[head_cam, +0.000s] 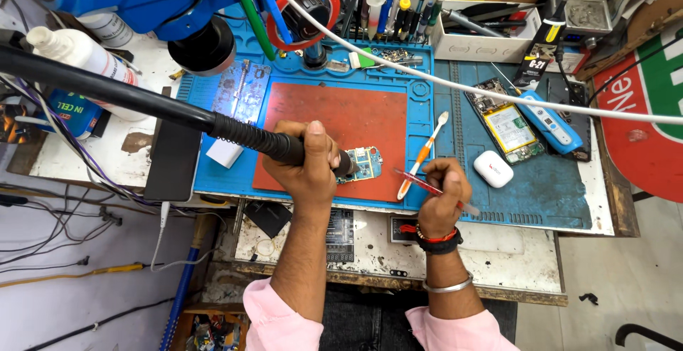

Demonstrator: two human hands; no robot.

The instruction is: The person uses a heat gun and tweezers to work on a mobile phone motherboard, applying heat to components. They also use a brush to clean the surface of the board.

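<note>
My left hand (306,162) grips the black handle of a hot-air tool (270,143), its thick hose running off to the upper left. The nozzle points at a small blue circuit board (368,165) lying on the red mat (341,116). My right hand (442,187) holds red-handled tweezers (420,181), their tips aimed left toward the board but short of it. An orange-and-white toothbrush (423,154) lies beside the right hand on the mat's edge.
A blue work mat (427,73) covers the bench. An opened phone (509,129), a blue device (548,119) and a white earbud case (493,169) lie at right. Blue microscope (163,2) overhangs upper left; tool rack (398,9) at back; white bottle (85,55) at left.
</note>
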